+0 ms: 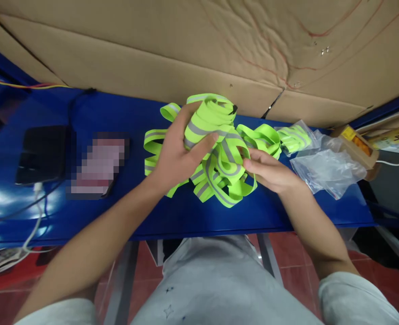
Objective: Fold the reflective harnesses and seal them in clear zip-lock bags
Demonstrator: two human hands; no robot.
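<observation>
My left hand [182,151] is wrapped around a thick roll of reflective strap [209,119], neon yellow-green with a grey stripe. My right hand [267,169] pinches a loop of the same strap between thumb and fingers, just right of the roll. Loose coils of strap [229,194] hang and lie below both hands on the blue table [199,221]. More loops [262,137] spread behind my right hand, and others stick out left of my left hand. Parts of my right fingertips are hidden by the strap.
To the left lie a black power bank [41,155] with a white cable and a blurred-out phone [99,167]. On the right are a bagged strap bundle [296,137], clear plastic bags [331,167] and a small cardboard box [358,146]. A brown cardboard panel [145,58] stands behind.
</observation>
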